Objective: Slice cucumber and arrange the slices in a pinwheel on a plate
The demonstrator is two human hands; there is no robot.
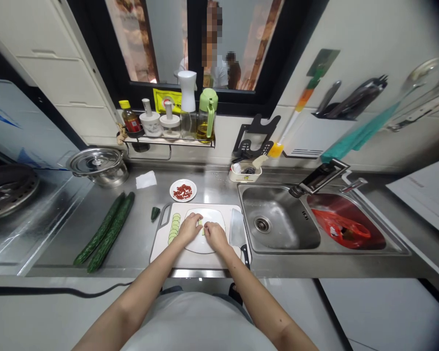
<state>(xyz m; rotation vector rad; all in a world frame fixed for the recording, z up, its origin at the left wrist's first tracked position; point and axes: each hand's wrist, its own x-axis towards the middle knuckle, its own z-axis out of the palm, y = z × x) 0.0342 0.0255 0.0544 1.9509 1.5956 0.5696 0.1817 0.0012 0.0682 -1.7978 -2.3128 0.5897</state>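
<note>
A white cutting board (161, 244) lies on the steel counter with a white plate (212, 217) on it. Both my hands are over the plate. My left hand (190, 228) and my right hand (215, 235) pinch a pale green cucumber piece (202, 226) between their fingertips. A row of cucumber slices (174, 228) lies on the board left of the plate. A cleaver (237, 229) rests on the board's right side, blade flat, handle toward me.
Two whole cucumbers (107, 230) lie left of the board, a cut cucumber end (155, 213) beside it. A small dish of red bits (183, 190) stands behind. Sink (277, 222) to the right, red basin (345, 226) beyond. Steel pot (98, 165) and condiment rack (168, 127) at back.
</note>
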